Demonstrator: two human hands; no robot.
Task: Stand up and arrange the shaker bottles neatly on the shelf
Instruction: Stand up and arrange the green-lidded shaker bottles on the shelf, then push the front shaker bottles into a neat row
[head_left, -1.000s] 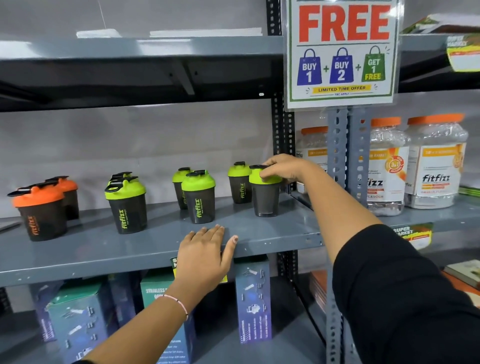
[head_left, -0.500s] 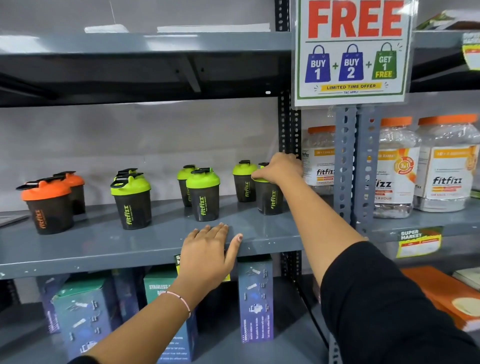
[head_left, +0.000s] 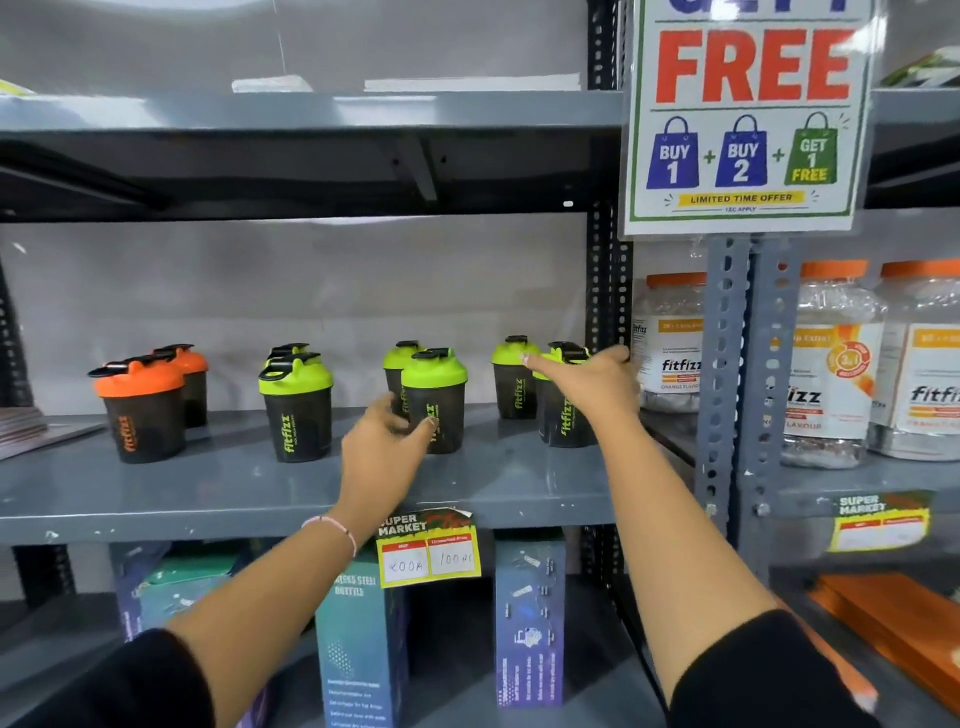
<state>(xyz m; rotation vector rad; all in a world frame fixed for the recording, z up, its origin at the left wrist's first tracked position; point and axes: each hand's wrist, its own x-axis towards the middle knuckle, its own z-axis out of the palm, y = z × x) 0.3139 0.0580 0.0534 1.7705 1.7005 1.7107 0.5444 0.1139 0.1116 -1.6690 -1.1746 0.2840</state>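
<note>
All the shaker bottles are standing upright on the grey shelf (head_left: 249, 488), in pairs running front to back: the orange-lidded pair (head_left: 143, 410) is sitting toward the left end, then a green-lidded pair (head_left: 297, 408), then a middle green-lidded pair (head_left: 435, 400). The left hand (head_left: 382, 457), which was lying flat on the front edge half a second ago, is now lifting off it and reaching for the front bottle of that middle pair, fingers apart and curling, the tips right at its dark body; whether they are touching it is blurred. Near the right end, the right hand (head_left: 587, 379) is opening away from the lid of the rightmost bottle (head_left: 563, 410), fingers spread, no longer gripping, so that bottle looks placed. Judging by this, the work is moving on to squaring up the middle pair, with little left to straighten.
</note>
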